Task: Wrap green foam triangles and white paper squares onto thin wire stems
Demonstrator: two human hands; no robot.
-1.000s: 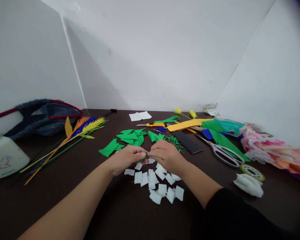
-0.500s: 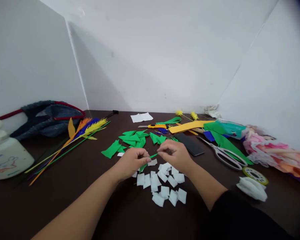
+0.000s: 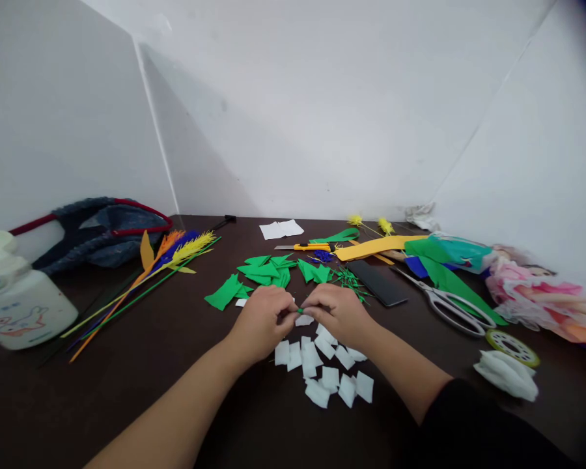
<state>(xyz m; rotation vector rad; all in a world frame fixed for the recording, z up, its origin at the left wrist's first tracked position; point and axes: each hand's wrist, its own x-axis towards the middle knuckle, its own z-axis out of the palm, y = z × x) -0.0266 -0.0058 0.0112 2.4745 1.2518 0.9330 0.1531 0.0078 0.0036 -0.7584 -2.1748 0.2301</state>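
Observation:
My left hand (image 3: 266, 319) and my right hand (image 3: 339, 314) meet fingertip to fingertip over the middle of the dark table. Between them they pinch a small green paper strip (image 3: 300, 311), most of it hidden by the fingers. Just below lie several white tissue squares (image 3: 310, 357), loosely scattered. Beyond my hands are cut green paper pieces (image 3: 268, 268), some pointed like leaves. Thin green slivers (image 3: 349, 281) spread out past my right hand.
On the left are a white bottle (image 3: 27, 299), paper stems (image 3: 141, 283) and a denim bag (image 3: 102, 231). To the right lie scissors (image 3: 452, 309), a black phone (image 3: 377, 283), a tape roll (image 3: 512, 347) and a doll (image 3: 542, 290). A yellow cutter (image 3: 312, 247) rests farther back.
My hands have come closer together, and the green strip between them shows less. The camera view has shifted slightly, so everything sits a little farther right.

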